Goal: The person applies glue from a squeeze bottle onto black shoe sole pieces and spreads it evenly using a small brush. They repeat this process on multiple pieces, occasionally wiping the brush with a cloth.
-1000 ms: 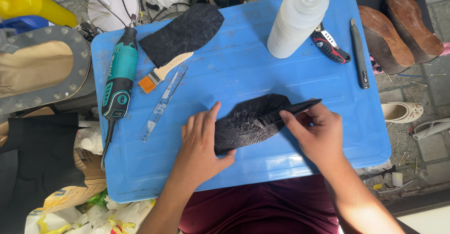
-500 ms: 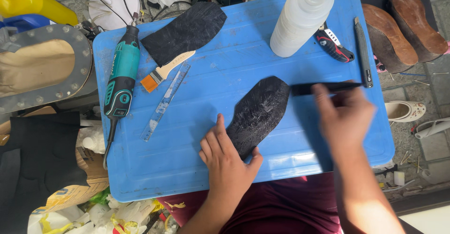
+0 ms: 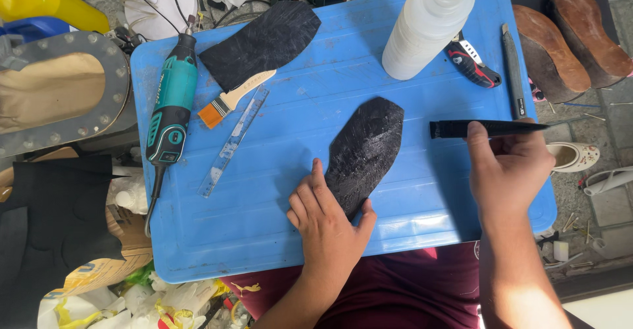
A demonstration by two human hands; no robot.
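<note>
Our left hand (image 3: 328, 218) presses flat on the near end of a black sole (image 3: 366, 149), pinning it mid-board. Our right hand (image 3: 508, 165) pinches a black brush (image 3: 488, 128), lifted clear at the sole's three o'clock. We judge this a pause between strokes; the next calls for bringing the bristles down on the sole. On the blue board (image 3: 277, 237): two black soles, the second (image 3: 270, 42) at eleven o'clock, one white bottle (image 3: 428, 29), one rotary tool (image 3: 170, 108), one orange brush (image 3: 231, 99), one ruler (image 3: 232, 143).
</note>
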